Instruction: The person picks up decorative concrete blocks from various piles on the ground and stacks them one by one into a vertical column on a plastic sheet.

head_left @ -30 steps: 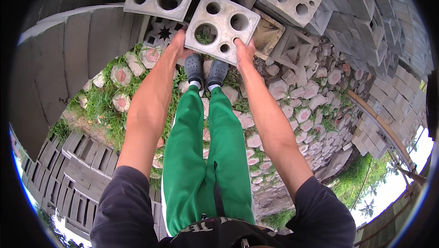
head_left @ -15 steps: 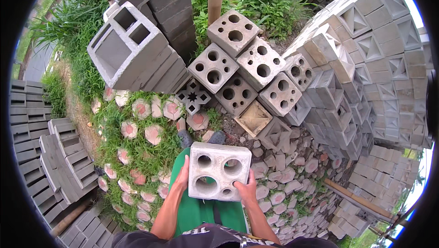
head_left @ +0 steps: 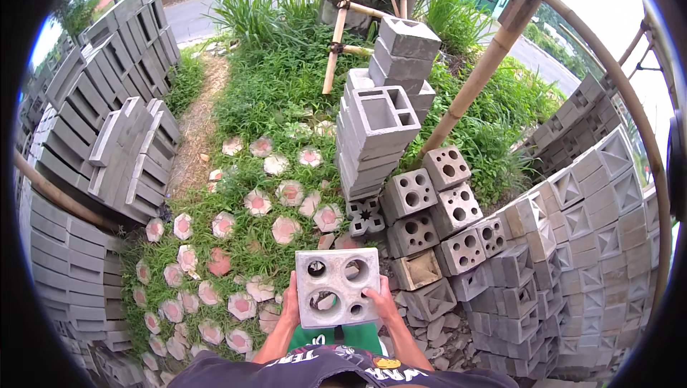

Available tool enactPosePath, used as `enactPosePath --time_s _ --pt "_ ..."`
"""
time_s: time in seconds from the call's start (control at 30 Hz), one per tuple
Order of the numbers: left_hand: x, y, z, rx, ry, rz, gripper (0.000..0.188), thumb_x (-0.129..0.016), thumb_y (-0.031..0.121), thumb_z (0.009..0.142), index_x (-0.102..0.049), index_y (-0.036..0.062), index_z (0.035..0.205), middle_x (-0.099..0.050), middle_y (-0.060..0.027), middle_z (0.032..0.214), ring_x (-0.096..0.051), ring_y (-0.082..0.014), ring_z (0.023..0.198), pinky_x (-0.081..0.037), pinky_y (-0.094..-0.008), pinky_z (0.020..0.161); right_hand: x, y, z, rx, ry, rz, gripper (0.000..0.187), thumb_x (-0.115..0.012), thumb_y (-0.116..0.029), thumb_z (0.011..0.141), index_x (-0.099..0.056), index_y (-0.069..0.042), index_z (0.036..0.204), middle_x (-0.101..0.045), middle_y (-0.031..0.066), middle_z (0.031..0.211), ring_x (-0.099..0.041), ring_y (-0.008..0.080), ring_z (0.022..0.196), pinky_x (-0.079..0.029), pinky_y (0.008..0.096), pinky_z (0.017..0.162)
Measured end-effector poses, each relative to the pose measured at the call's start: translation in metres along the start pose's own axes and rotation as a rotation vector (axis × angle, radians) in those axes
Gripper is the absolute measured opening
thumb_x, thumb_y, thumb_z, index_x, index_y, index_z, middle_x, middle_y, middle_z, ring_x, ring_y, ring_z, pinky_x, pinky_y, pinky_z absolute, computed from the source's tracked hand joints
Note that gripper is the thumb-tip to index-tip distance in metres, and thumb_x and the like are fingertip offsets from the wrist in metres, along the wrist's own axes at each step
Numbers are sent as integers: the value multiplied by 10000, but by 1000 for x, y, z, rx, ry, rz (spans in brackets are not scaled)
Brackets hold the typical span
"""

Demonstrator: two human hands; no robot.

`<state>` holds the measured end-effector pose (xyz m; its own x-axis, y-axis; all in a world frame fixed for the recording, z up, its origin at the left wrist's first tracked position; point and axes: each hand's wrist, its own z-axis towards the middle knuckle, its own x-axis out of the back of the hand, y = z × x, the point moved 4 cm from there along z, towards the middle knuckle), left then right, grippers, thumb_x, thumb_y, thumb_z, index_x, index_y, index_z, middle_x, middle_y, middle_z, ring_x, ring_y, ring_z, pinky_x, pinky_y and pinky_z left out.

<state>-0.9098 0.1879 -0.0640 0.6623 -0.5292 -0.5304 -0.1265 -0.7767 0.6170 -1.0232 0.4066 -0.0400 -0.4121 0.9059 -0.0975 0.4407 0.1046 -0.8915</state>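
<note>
A pale grey square concrete vent block [head_left: 337, 286] with several round holes of different sizes is held up in front of my body. My left hand [head_left: 291, 303] is closed on its left side, and my right hand [head_left: 383, 301] grips the right side, thumb over the front face. Ground and grass show through the holes. Just beyond it, to the right, stand similar round-holed blocks [head_left: 458, 209] stacked in a slanting pile. Beside them a star-patterned block [head_left: 366, 216] leans at the foot of a tall stack of blocks with rectangular openings [head_left: 386, 111].
Hexagonal pavers [head_left: 286, 230] are set in grass around me. Stacked grey blocks [head_left: 107, 145] line the left side. A long wall of patterned blocks [head_left: 594, 238] runs along the right. A slanting bamboo pole [head_left: 472, 80] rises behind the pile, and a road [head_left: 207, 16] lies beyond.
My view has turned left and up, bringing the road and the left stacks further in. Both hands keep hold of the vent block, which now stands more squarely upright in view.
</note>
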Motion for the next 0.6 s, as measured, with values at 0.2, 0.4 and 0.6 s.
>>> enactPosePath --time_s 0.2,0.4,0.6 --pt "113 42 -141 -226 293 -124 653 -390 566 956 -544 7 1256 -619 -121 1153 -595 -194 1018 -479 -329 895 -151 47 -11 -454 -525 373 756 -314 -648 936 -400 -34 1368 -520 111 1288 -534 212 1127 -446 357 952" --pt "210 29 -232 -374 696 -109 676 -418 604 927 -630 -22 1067 -621 -93 952 -535 -159 817 -435 -306 750 -272 63 -53 -528 -706 160 631 -344 -581 960 -453 -92 1345 -574 91 1234 -598 213 1039 -506 361 892" --pt "247 1 -327 -464 988 -234 707 -407 617 921 -636 -43 1024 -624 -94 895 -516 -163 801 -417 -307 742 -363 81 -106 -629 -929 -74 359 -463 -320 970 -564 -45 1177 -648 70 1049 -649 170 858 -557 321 744"
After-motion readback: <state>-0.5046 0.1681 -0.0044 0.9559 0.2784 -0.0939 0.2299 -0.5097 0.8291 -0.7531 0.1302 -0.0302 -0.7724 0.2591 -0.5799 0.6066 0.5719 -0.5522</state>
